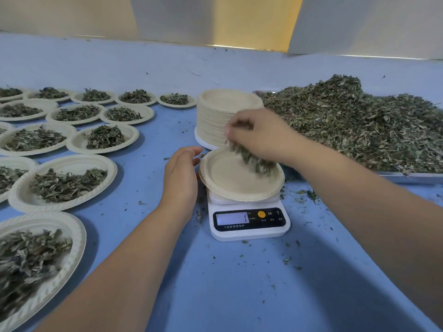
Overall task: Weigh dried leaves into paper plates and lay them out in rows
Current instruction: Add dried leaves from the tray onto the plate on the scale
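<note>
Blue covers the table (239,283) from the bottom of the frame to the wall, and loose green crumbs lie scattered across it. Nearest you, at lower left, a filled paper plate (36,264) sits partly cut off by the frame edge. Just below the middle stands the white scale (249,219), its lit display facing you beside an orange button; the reading is too blurred to make out. An empty paper plate (230,180) rests on the scale, tilted slightly and overhanging its platform. Your left hand (181,173) sits at the plate's left rim, fingers together and gently curved, open and holding nothing; whether it touches the rim, you cannot tell. Your right hand (261,135) hangs above the plate's far right side, fingers bunched downward around a clump of dried leaves (249,156) that trails from them toward the plate, blurred by motion. Behind the scale stands a tall stack of empty plates (223,116). To the right of centre, a large heap of dried leaves (354,123) fills a metal tray (412,177). Across the left half, filled plates (105,140) lie in rows running back toward the upper left, rims close or touching.
</note>
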